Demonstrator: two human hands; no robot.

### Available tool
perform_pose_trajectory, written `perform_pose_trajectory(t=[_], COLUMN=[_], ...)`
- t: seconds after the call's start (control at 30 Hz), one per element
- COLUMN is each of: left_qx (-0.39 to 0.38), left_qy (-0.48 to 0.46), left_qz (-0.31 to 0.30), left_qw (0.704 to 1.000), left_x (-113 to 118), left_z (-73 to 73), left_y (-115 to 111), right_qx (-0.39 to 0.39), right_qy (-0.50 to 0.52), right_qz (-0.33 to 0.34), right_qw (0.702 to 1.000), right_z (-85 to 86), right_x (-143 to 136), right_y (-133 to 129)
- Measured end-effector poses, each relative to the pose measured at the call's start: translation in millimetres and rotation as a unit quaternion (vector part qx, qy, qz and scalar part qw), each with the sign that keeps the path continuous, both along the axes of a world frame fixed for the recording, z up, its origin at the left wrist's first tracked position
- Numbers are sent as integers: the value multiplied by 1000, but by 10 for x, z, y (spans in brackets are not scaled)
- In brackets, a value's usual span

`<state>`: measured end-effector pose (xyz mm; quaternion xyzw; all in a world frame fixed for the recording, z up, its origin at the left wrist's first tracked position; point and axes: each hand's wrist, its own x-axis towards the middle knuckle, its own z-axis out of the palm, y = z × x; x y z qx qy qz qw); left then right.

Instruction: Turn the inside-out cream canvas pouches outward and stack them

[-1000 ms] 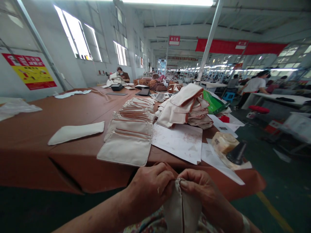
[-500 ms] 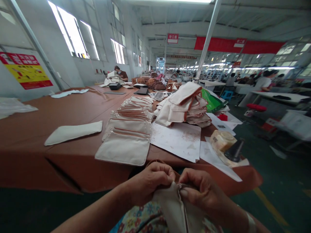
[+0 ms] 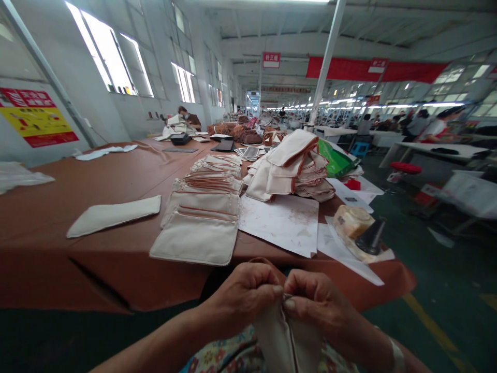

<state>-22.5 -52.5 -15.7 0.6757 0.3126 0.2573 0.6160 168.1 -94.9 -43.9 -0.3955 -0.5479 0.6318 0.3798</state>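
Between my two hands hangs a beige fabric piece (image 3: 274,336) with a dark seam down its middle, over a flowered cloth on my lap. My left hand (image 3: 250,292) pinches its upper edge. Beside it, almost touching, my right hand (image 3: 316,300) grips the same edge with thumb and bent fingers. What lies between the fingertips is hidden. Just beyond my hands, a row of overlapping beige fabric pouches (image 3: 196,235) with brown edges lies on the brown-covered table (image 3: 116,181).
A heap of beige pouches (image 3: 285,166) lies beyond white paper sheets (image 3: 281,223). At the right stand a yellowish block (image 3: 353,220) and a dark cone-shaped object (image 3: 371,235). A single beige piece (image 3: 114,215) lies left. Another person (image 3: 190,119) sits at the far end.
My left hand has shifted slightly right and its fingers have closed in nearer to my right hand. Both hands still hold the fabric piece. The view has turned slightly.
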Motion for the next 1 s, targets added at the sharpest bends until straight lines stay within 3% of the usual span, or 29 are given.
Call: perform_pose_trajectory(t=[0.1, 0.17, 0.33, 0.57, 0.73, 0.8, 0.93, 1.0], left_qx=[-182, -211, -30, -1, 122, 113, -6, -22], left_qy=[-32, -35, 51, 124, 126, 110, 92, 93], left_qz=[28, 26, -8, 3, 16, 11, 10, 14], left_qw=[982, 977, 998, 992, 984, 988, 996, 995], left_x=[56, 60, 3, 74, 124, 96, 4, -17], left_z=[-110, -167, -100, 68, 11, -45, -136, -135], left_y=[-30, -37, -21, -29, -72, -65, -22, -14], right_qx=[6, -12, 4, 78, 178, 151, -11, -24], right_qy=[-1, -6, -60, -93, -161, -134, -14, -9], right_qz=[0, -8, -23, -39, -64, -62, -38, -29], right_qw=[1000, 1000, 998, 992, 969, 977, 999, 999], right_z=[13, 23, 70, 19, -3, -5, -63, -89], right_x=[12, 15, 2, -16, -59, -60, -30, -19], right_y=[-33, -42, -24, -7, -46, -54, -36, -23])
